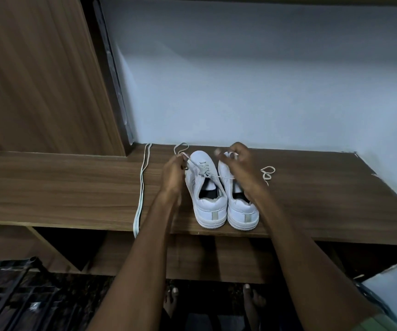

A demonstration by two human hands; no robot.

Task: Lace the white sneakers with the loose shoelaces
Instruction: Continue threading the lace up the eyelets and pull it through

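You are mid-lacing the left sneaker (203,187), which stands beside the right sneaker (239,199) at the desk's (73,187) front edge. Your left hand (173,172) pinches one lace end; your right hand (237,161) grips the other, pulled across the right shoe. Next, judged: thread the next eyelets. A spare shoelace (142,185) lies leftward, untouched.

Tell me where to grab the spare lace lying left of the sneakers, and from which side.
Take the spare lace at its folded end hanging over the table's front edge. Come from the front with the left hand: the loop overhangs there, so fingers can pinch it without scraping the wood.
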